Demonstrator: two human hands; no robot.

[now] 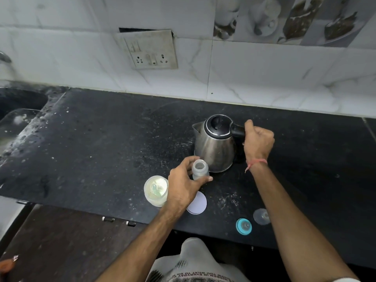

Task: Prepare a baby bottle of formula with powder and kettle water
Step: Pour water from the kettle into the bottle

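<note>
Bottle [200, 169] stands uncapped in my left hand [184, 185] while my right hand [258, 140] grips the kettle [213, 145] handle; water unpoured, teat [243, 226] still off.

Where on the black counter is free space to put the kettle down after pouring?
The widest bare patch is the left stretch of the counter, between the sink and the kettle. Another lies right of the right hand, toward the wall. The front edge is crowded: powder jar, white lid, bottle in the left hand, blue ring, clear cap.
</note>
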